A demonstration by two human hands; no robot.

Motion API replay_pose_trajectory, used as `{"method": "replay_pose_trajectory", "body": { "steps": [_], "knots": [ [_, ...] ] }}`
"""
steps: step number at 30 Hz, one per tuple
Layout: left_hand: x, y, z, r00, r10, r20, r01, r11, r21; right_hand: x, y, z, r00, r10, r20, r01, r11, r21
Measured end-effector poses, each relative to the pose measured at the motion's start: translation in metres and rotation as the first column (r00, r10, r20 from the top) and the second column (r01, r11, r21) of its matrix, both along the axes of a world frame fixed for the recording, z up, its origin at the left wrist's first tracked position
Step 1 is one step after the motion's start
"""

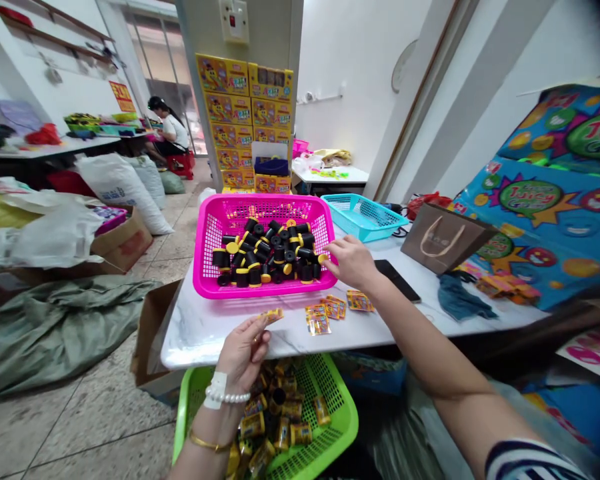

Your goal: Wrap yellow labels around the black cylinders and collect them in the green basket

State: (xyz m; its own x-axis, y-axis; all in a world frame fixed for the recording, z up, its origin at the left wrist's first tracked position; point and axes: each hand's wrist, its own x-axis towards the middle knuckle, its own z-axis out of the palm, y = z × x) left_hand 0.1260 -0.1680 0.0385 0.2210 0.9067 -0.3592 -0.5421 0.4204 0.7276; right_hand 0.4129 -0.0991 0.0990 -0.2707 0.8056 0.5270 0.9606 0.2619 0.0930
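Note:
My left hand (pixel 245 350) is at the near edge of the white table (pixel 200 327), fingers pinched on a small yellow sticker (pixel 273 315). My right hand (pixel 351 261) reaches into the right side of a pink basket (pixel 220 227), fingers curled around a black canister with a yellow cap (pixel 321 259). The basket holds several black and yellow canisters (pixel 270 250). More stickers (pixel 330 310) lie loose on the table between my hands. Below the table edge a green basket (pixel 330 413) holds several labelled canisters (pixel 280 427).
A teal basket (pixel 363 215), a brown paper bag (pixel 443 237), a dark phone (pixel 397 280) and a blue cloth (pixel 463 300) lie at the right. Yellow boxes (pixel 245 120) are stacked against a pillar behind. Sacks and cardboard boxes (pixel 120 243) crowd the floor left. A person (pixel 173 130) sits far back.

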Motion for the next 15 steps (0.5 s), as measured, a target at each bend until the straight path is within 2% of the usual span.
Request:
{"method": "replay_pose_trajectory", "body": {
  "steps": [3, 7, 10, 12, 13, 15],
  "knots": [
    [-0.003, -0.006, 0.003, 1.0, 0.016, 0.021, -0.015, 1.0, -0.017, -0.019, 0.01, 0.005, 0.988, 0.031, 0.153, -0.012, 0.993, -0.119],
    [-0.012, -0.016, 0.007, 0.999, 0.03, 0.018, -0.028, 0.998, -0.064, -0.025, 0.008, 0.01, 0.991, 0.021, 0.135, -0.007, 0.995, -0.099],
    [-0.016, -0.026, 0.008, 0.999, 0.028, 0.02, -0.026, 0.996, -0.081, -0.03, -0.018, 0.011, 0.994, 0.039, -0.102, -0.039, 0.999, -0.002],
    [-0.018, -0.033, 0.005, 0.999, 0.027, 0.022, -0.025, 0.996, -0.083, -0.04, -0.044, 0.004, 0.956, 0.105, -0.275, -0.103, 0.994, 0.022],
    [-0.018, -0.036, 0.002, 0.999, 0.027, 0.02, -0.025, 0.996, -0.086, -0.048, -0.056, -0.003, 0.942, 0.14, -0.305, -0.146, 0.989, 0.002],
    [-0.018, -0.042, -0.004, 0.999, 0.037, 0.008, -0.036, 0.994, -0.099, -0.066, -0.078, -0.02, 0.949, 0.192, -0.25, -0.223, 0.969, -0.103]
  ]
}}
